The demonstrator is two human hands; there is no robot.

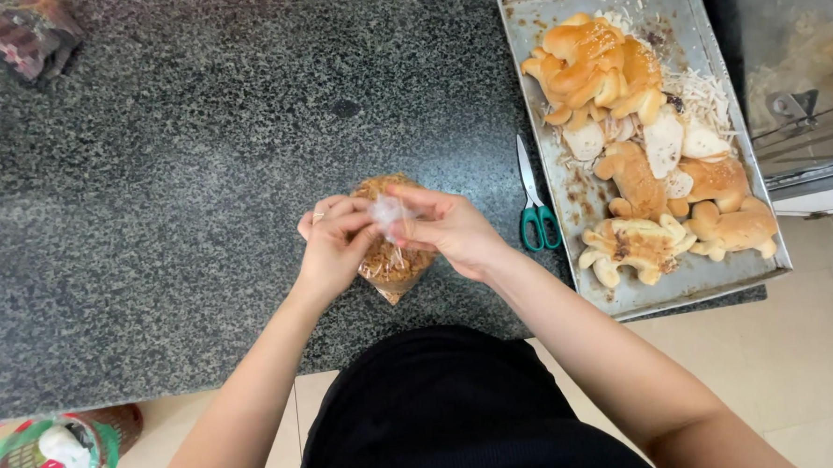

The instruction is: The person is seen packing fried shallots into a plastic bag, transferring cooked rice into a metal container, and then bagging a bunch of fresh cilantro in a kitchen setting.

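item: clear plastic bag [394, 254], small, filled with brown shredded or crumbly food; lies on the counter just below frame centre, its twisted neck [385, 210] gathered at the top between both hands.

item: metal baking tray [664, 292], rectangular, worn and stained; sits at 2 to 3 o'clock of the bag, tilted a little, its near right corner reaching past the counter edge. contents: golden bread rolls [596, 62] heaped at the far end, more shaped rolls [637, 243] at the near end, pale cut bread pieces [663, 144] in the middle, white shreds [701, 95] along the right wall.

item: scissors [533, 201], green handles, blades pointing to 12 o'clock; flat on the counter between bag and tray, just beside the tray's left wall, apart from the hands.

item: dark speckled stone counter [171, 198]; front edge runs across at 6 o'clock, close to the person's black clothing. wide open stone from 9 to 12 o'clock of the bag. a wrapped package [19, 36] at the far 10 o'clock corner. a green mesh basket [56, 457] below the edge at 8 o'clock, on the tiled floor.

item: left hand [333, 247]; fingers curled closed, pinching the bag's neck from 9 o'clock, palm against the bag's side.

item: right hand [449, 228]; fingers bent in, thumb and fingertips closed on the same twisted plastic from 3 o'clock.
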